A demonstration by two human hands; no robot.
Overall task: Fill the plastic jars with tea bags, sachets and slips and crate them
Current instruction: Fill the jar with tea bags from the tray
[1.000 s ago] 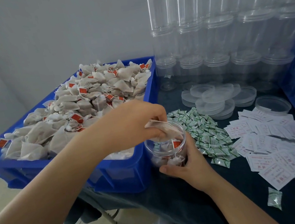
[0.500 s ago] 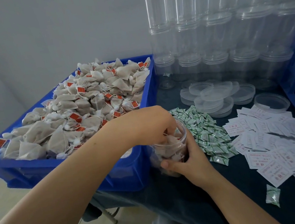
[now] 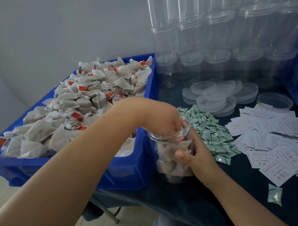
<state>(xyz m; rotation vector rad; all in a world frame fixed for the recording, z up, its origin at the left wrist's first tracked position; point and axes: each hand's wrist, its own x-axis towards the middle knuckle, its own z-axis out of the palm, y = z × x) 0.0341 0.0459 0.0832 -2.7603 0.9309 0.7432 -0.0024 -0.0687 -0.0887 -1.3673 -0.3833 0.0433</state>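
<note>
The left hand point(image 3: 166, 118) has pushed deeper since a moment ago — fingers bent down inside the jar point(image 3: 173, 153), grip hidden. The jar stands upright, mouth up, at the table point(image 3: 204, 200) edge beside the blue crate point(image 3: 129, 173) — the right hand point(image 3: 198, 153) wraps its side.

We read this as small packing workroom, not home: bulk tea bags point(image 3: 89, 102) heaped in blue crate point(image 3: 133, 172) at left, empty clear jars point(image 3: 219, 32) stacked in rows upper right, loose lids point(image 3: 216, 93), green sachets point(image 3: 212, 132) and printed slips point(image 3: 275, 143) piled on dark table point(image 3: 204, 200), bare grey wall point(image 3: 46, 31) behind
</note>
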